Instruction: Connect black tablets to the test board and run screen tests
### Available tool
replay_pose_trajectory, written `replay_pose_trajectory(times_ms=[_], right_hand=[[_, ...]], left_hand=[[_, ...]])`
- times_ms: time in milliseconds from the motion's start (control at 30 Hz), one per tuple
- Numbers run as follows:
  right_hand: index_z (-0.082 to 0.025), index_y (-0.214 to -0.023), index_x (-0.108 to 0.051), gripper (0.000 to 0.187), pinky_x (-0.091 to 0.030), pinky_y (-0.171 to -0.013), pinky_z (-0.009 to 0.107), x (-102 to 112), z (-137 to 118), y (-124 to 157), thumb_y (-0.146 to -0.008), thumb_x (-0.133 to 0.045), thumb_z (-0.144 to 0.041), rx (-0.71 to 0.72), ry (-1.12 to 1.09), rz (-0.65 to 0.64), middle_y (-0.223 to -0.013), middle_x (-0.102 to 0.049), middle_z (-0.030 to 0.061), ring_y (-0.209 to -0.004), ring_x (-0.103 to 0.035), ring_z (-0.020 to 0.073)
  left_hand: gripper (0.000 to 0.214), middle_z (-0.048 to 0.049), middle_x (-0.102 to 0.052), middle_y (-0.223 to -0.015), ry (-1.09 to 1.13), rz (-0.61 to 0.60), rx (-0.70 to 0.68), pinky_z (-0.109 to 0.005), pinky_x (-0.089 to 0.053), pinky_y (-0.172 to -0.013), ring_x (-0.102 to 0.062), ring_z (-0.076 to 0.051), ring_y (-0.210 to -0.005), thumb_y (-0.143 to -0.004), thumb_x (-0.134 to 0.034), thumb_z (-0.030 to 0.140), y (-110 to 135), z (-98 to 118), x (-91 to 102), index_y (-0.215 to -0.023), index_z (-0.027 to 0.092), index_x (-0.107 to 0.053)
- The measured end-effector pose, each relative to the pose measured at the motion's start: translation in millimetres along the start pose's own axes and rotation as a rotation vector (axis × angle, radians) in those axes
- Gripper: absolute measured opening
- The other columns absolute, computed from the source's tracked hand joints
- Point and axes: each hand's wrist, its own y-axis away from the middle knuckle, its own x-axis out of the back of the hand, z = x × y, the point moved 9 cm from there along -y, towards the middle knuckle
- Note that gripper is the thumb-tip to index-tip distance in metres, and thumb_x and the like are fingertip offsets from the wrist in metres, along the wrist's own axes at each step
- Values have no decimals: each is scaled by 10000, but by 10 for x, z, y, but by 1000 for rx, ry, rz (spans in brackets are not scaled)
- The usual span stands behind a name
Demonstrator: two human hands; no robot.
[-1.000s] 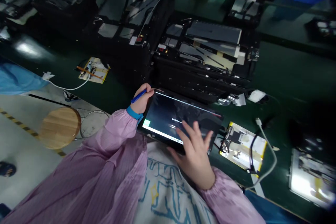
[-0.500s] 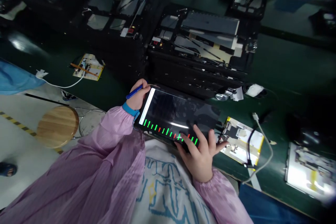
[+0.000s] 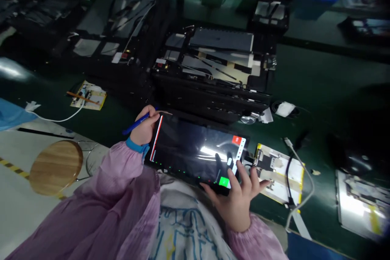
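Tablet [image 3: 185,148] and blue pen [image 3: 136,123] are gripped in the left hand [image 3: 144,128], the right hand [image 3: 239,200] spread wide over the tablet's right end.

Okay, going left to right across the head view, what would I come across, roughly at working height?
Wooden stool, left hand, dark screen, yellow-edged board, silver panel.

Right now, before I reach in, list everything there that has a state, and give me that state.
Tablet: screen lit, red strip at left, red and green blocks at right
Left hand: closed, holding tablet and pen
Pen: gripped
Right hand: open, spread at the tablet's right end
Grey cable: plug end loose
Wrapped cable: coiled
Stool: upright
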Motion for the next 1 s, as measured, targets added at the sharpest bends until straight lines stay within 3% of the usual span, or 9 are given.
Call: replay_pose_trajectory(times_ms=[133,300,400,733,1000], right_hand=[[-329,-1458,-240,970,-212,-999,766,-6,24,19,-662,-782,-439,-24,26,8,-1381,-455,120,-1327,-313,425],[-334,-1497,-108,1150,-186,-1022,772,42,53,44,-601,-822,-438,-39,21,60,-1542,-229,104,-1355,-277,442],[-310,-1505,-63,1188,-154,-1019,783,23,73,26,-600,-820,-451,-61,16,59,-1558,-182,118,-1371,-249,447],[-277,-1506,-22,1207,-78,-988,803,-18,110,-6,-609,-780,-554,-135,46,51,-1515,-281,172,-1380,-222,456],[-230,-1492,-110,1121,-85,-975,804,-20,114,35,-638,-737,-596,-119,24,69,-1438,-389,212,-1357,-263,462]], left_hand=[[296,-10,-661,-704,12,10,13,-337,-505,-636,-649,-210,-688,-697,-630,156,20,47,-35,-678,210,-339],[289,-16,-646,-691,16,31,11,-378,-513,-645,-660,-243,-719,-702,-636,171,21,89,-67,-666,214,-353],[294,-10,-630,-665,27,30,8,-374,-513,-646,-652,-234,-709,-690,-652,170,13,103,-70,-659,212,-363],[268,30,-520,-584,44,60,30,-286,-462,-593,-552,-149,-583,-703,-620,140,-16,-1,18,-677,208,-361],[289,48,-425,-565,33,82,55,-250,-429,-598,-490,-112,-555,-694,-614,114,-25,-66,76,-658,194,-339]])
